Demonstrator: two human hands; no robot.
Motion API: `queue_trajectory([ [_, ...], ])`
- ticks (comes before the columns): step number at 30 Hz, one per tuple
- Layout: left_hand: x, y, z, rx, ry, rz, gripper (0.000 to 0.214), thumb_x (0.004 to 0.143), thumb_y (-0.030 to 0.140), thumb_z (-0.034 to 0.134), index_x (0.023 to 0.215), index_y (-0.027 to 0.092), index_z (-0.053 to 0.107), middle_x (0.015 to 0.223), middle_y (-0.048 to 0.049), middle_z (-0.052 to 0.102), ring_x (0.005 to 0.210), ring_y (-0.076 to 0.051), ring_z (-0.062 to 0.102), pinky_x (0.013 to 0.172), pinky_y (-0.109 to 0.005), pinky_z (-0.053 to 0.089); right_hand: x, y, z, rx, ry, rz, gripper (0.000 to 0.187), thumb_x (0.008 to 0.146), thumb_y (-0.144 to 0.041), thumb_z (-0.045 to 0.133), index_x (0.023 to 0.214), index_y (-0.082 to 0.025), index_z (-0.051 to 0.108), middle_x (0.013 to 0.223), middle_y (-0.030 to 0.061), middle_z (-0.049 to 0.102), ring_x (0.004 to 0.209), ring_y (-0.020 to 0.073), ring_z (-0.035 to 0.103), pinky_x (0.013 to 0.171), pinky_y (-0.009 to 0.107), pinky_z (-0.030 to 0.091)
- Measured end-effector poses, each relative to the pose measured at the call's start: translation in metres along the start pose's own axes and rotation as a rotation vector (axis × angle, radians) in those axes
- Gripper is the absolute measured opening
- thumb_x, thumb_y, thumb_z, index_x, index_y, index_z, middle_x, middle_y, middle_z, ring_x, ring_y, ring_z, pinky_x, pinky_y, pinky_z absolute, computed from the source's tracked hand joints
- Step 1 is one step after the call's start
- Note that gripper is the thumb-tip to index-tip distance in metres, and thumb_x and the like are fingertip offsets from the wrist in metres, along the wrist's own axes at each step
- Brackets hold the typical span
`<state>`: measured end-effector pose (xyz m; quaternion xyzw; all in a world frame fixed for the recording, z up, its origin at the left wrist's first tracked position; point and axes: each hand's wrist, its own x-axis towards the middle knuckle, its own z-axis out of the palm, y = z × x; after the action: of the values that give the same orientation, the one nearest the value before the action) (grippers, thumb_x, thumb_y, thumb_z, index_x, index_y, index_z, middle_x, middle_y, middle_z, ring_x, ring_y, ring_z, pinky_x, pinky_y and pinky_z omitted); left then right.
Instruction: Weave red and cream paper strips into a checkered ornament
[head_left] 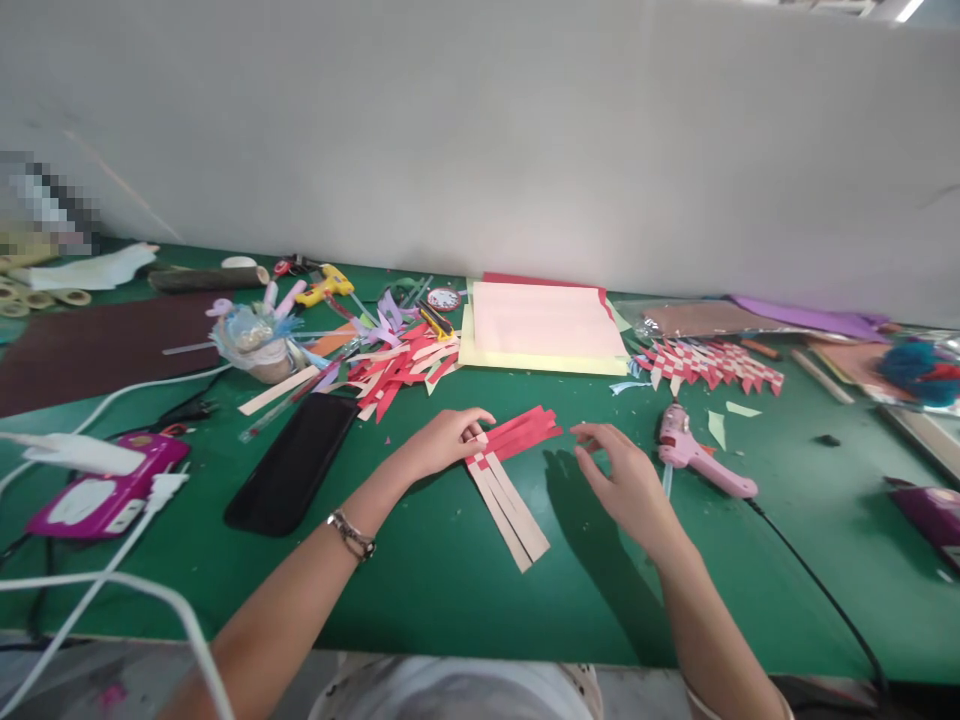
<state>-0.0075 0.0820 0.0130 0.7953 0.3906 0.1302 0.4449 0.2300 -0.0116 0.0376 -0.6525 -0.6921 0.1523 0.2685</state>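
Note:
Red and pale pink paper strips (517,508), woven into a small checkered corner, lie on the green table in front of me. Closed at that corner is my left hand (450,440), its fingertips on the checkered part. The red ends point right and the pink ends run toward me. Just right of the red ends, my right hand (613,462) is raised off the table with its fingers apart and nothing in them. A pink hot glue gun (697,455) rests to the right of that hand.
Stacked paper sheets (544,320) lie at the back centre. Loose strips (401,365) are heaped behind my left hand, near a black case (292,465). Finished woven pieces (712,365) lie back right. A purple power strip (112,485) with white cables is at left.

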Motion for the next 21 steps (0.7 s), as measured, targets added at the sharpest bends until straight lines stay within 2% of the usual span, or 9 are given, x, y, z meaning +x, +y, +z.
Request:
queue_trajectory([
  [2,0.0,0.001,0.0,0.102,0.071,0.052,0.032,0.082,0.031,0.049,0.112,0.019,0.051,0.094,-0.0043,0.06,0.079,-0.016,0.057,0.069,-0.027,0.046,0.011,-0.006,0.0,-0.111,-0.053,-0.131,0.022,0.084,-0.021,0.041,0.101,-0.02,0.054,0.097,0.0071,0.06,0.09,0.0209,0.056,0.076,0.034,0.044],
  [4,-0.001,0.004,0.002,0.232,0.205,0.111,0.031,0.084,0.029,0.047,0.113,0.019,0.05,0.106,-0.0067,0.054,0.093,-0.019,0.054,0.079,-0.031,0.045,0.024,-0.011,0.005,-0.191,-0.13,-0.261,0.024,0.085,-0.017,0.04,0.104,-0.021,0.054,0.105,0.0072,0.06,0.096,0.0211,0.055,0.08,0.034,0.042],
  [6,-0.005,0.008,0.005,0.348,0.296,0.168,0.026,0.087,0.026,0.043,0.11,0.018,0.051,0.109,-0.0074,0.052,0.101,-0.02,0.05,0.086,-0.034,0.042,0.036,-0.013,0.015,-0.26,-0.201,-0.359,0.026,0.086,-0.015,0.039,0.106,-0.022,0.054,0.109,0.0063,0.059,0.099,0.0197,0.054,0.087,0.036,0.038],
  [7,-0.008,0.01,0.007,0.396,0.303,0.197,0.024,0.088,0.024,0.04,0.107,0.018,0.053,0.107,-0.0072,0.052,0.101,-0.02,0.049,0.087,-0.034,0.042,0.042,-0.013,0.02,-0.298,-0.226,-0.388,0.026,0.086,-0.013,0.039,0.106,-0.022,0.054,0.109,0.0059,0.059,0.099,0.0192,0.054,0.091,0.038,0.034],
  [10,-0.018,0.014,0.013,0.51,0.227,0.266,0.024,0.09,0.017,0.035,0.102,0.017,0.056,0.102,-0.0065,0.055,0.095,-0.018,0.051,0.083,-0.032,0.044,0.052,-0.011,0.035,-0.388,-0.272,-0.403,0.026,0.086,-0.013,0.041,0.107,-0.022,0.053,0.107,0.0061,0.058,0.098,0.0194,0.053,0.095,0.045,0.025],
  [13,-0.026,0.012,0.017,0.572,0.169,0.248,0.028,0.089,0.012,0.036,0.104,0.018,0.059,0.106,-0.0064,0.057,0.098,-0.019,0.052,0.084,-0.032,0.044,0.058,-0.008,0.042,-0.416,-0.297,-0.403,0.024,0.085,-0.016,0.045,0.106,-0.021,0.054,0.103,0.0074,0.058,0.095,0.0209,0.052,0.087,0.043,0.027],
  [17,-0.03,0.006,0.017,0.542,0.131,0.193,0.031,0.088,0.009,0.036,0.109,0.018,0.058,0.11,-0.0072,0.057,0.102,-0.019,0.052,0.087,-0.033,0.044,0.066,-0.008,0.039,-0.385,-0.335,-0.411,0.023,0.082,-0.017,0.049,0.103,-0.022,0.056,0.097,0.0069,0.059,0.09,0.0215,0.052,0.077,0.037,0.027],
  [21,-0.029,0.008,0.015,0.485,0.132,0.171,0.029,0.089,0.013,0.036,0.106,0.017,0.059,0.107,-0.0068,0.059,0.1,-0.019,0.052,0.086,-0.032,0.044,0.074,-0.01,0.026,-0.375,-0.31,-0.379,0.013,0.08,-0.017,0.05,0.087,-0.021,0.06,0.09,0.005,0.06,0.087,0.0204,0.053,0.079,0.038,0.025],
])
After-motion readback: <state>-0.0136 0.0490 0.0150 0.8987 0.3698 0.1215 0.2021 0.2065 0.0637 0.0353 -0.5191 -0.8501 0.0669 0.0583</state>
